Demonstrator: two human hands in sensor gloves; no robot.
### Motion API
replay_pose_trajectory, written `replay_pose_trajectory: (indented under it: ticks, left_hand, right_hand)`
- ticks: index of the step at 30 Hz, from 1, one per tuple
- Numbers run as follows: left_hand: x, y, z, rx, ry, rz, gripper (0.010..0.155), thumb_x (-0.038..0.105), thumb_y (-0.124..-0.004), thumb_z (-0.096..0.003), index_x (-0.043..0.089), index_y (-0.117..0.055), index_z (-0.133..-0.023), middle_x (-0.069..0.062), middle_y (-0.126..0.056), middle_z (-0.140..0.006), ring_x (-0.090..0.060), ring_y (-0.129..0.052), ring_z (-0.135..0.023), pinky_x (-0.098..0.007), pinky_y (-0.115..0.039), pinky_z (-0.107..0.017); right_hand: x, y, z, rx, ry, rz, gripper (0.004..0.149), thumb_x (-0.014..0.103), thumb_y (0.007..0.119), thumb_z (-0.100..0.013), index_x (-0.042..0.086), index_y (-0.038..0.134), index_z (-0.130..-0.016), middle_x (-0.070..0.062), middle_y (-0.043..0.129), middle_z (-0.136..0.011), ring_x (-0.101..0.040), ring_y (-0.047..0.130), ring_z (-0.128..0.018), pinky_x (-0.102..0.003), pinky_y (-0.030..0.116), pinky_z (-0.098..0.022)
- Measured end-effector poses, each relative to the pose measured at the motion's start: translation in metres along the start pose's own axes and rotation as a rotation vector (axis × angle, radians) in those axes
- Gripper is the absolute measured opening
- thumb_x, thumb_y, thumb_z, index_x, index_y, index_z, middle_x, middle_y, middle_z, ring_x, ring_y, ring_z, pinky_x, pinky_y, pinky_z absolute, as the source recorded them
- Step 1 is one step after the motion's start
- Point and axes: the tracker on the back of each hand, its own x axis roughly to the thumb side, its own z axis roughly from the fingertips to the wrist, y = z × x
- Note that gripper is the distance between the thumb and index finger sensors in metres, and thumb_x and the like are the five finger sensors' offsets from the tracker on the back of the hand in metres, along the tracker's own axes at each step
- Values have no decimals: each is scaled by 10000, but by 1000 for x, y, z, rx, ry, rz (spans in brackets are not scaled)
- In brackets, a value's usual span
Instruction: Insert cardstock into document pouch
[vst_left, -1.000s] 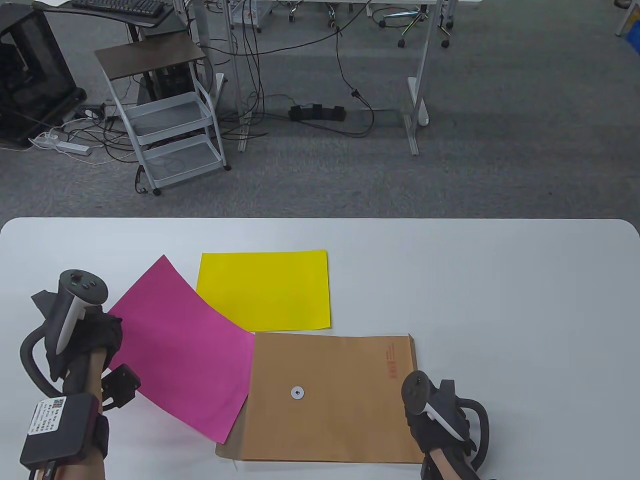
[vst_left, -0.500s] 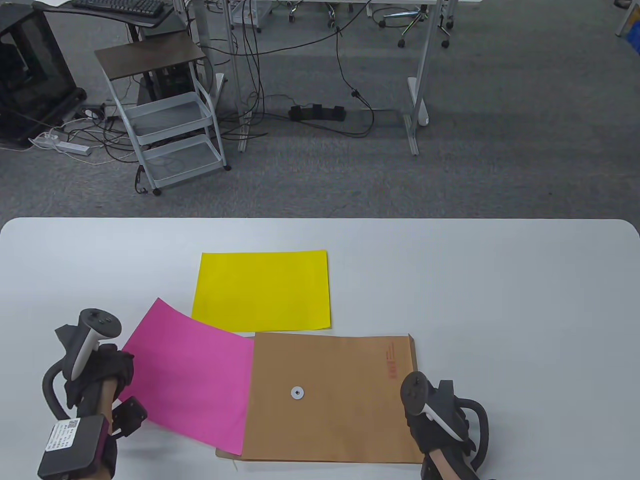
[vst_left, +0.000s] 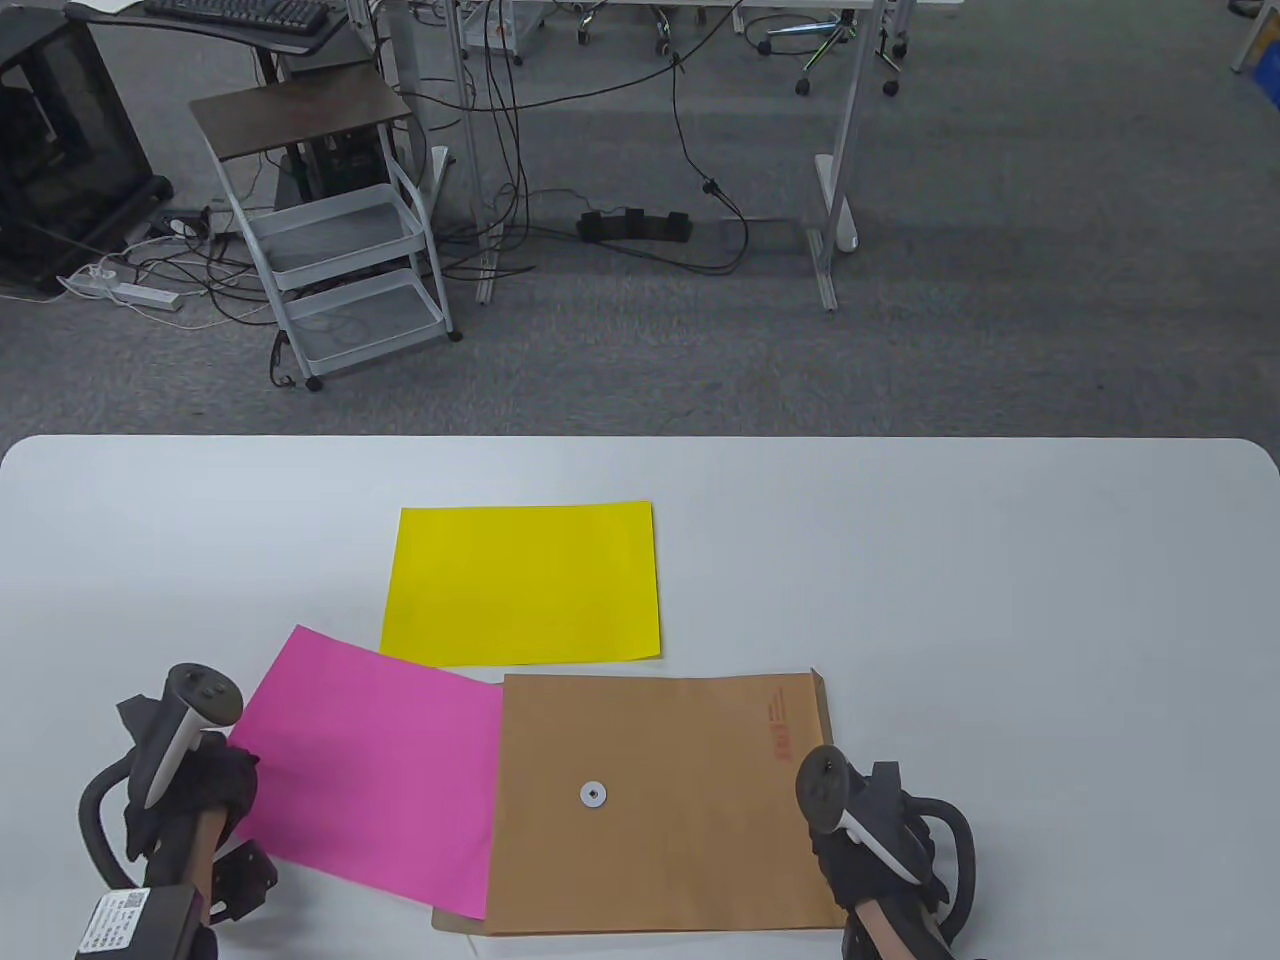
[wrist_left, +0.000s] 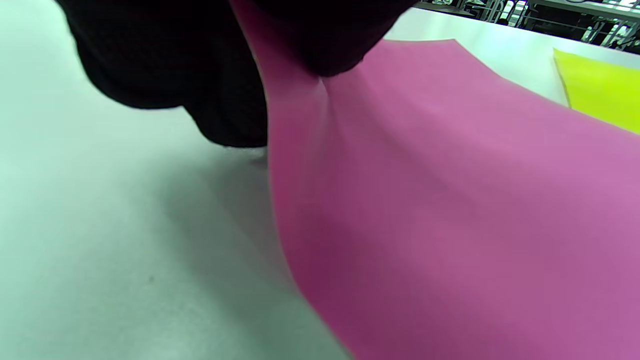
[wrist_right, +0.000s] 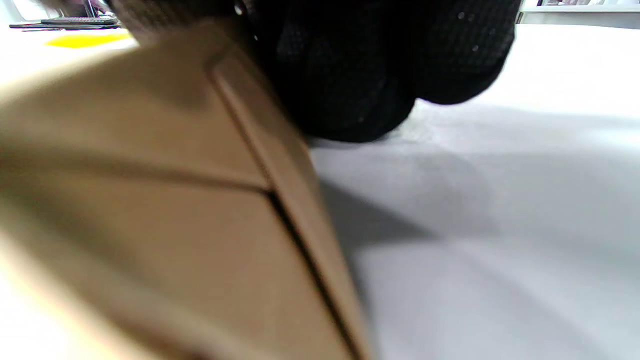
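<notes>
A pink cardstock sheet (vst_left: 375, 770) lies at the front left of the table, its right edge tucked into the open left end of a brown document pouch (vst_left: 680, 830). My left hand (vst_left: 215, 800) pinches the sheet's left edge; the left wrist view shows the sheet (wrist_left: 450, 200) gripped between the gloved fingers (wrist_left: 320, 40). My right hand (vst_left: 860, 850) grips the pouch's right edge; the right wrist view shows the pouch (wrist_right: 150, 200) lifted a little under the fingers (wrist_right: 360, 75). A yellow cardstock sheet (vst_left: 525, 583) lies flat behind them.
The white table (vst_left: 1000, 620) has bare surface to the right and at the back. Its far edge runs across the middle of the table view. Beyond it are carpet, a small white trolley (vst_left: 330, 230) and desk legs with cables.
My left hand moved toward me and lowered the pink sheet from a raised tilt to nearly flat, sliding its right edge into the pouch's left end. The pouch shifted slightly; my right hand barely moved.
</notes>
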Motion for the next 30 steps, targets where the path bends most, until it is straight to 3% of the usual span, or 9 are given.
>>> replay_pose_trajectory:
  ticks: [19, 26, 30]
  left_hand:
    - [-26, 0, 12, 35, -121, 263, 376, 253, -681, -677, 55, -785, -980, -142, -956, -772, -202, -1041, -496, -484, -873, -486]
    - [-30, -14, 3, -179, -151, 320, 392, 276, -686, -688, 52, -777, -997, -149, -955, -837, -269, -1071, -570, -517, -873, -506]
    - [-27, -12, 6, -209, -162, 281, 397, 297, -701, -695, 92, -786, -1024, -186, -896, -923, -350, -1030, -688, -558, -852, -534]
  right_hand:
    - [-1, 0, 0, 10, 4, -19, 281, 154, 656, -764, -35, 641, -972, -147, 850, -694, -202, 954, -469, -431, 802, -434]
    - [-1, 0, -1, 5, 5, -7, 284, 158, 655, -763, -36, 641, -971, -147, 850, -692, -200, 954, -467, -431, 802, -432]
    - [-1, 0, -1, 6, 5, -8, 287, 160, 656, -762, -36, 641, -971, -147, 850, -691, -199, 954, -468, -431, 802, -432]
